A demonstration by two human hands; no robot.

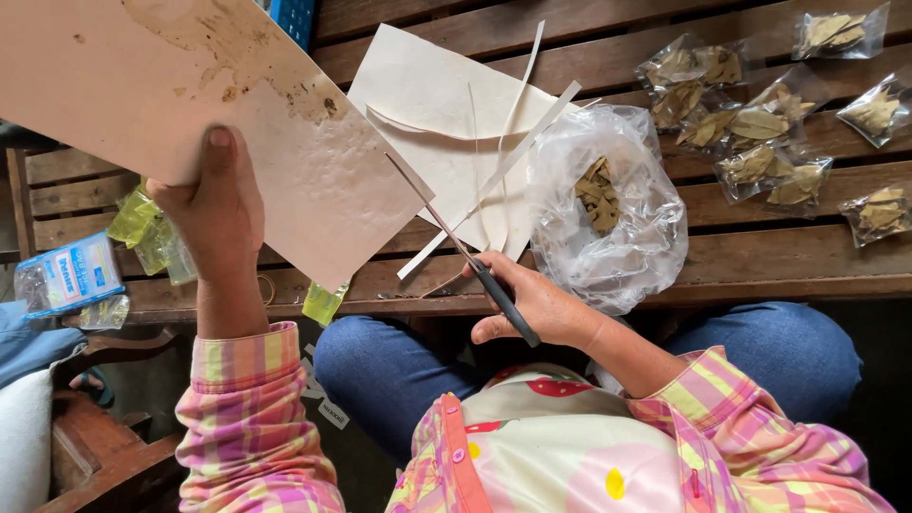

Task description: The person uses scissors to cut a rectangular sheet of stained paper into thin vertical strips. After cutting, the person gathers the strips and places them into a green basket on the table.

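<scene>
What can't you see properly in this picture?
- The big stained sheet in the left hand: its top and left run off the head view's edge.
- The scissors in the right hand: the fingers hide the handle loops.
- Leaves in the large clear bag: crinkled plastic blurs them.
- The blue crate: mostly behind the sheet.

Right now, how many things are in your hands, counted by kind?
Stained paper sheet, in left hand: 1
Scissors, in right hand: 1
Total: 2
</scene>
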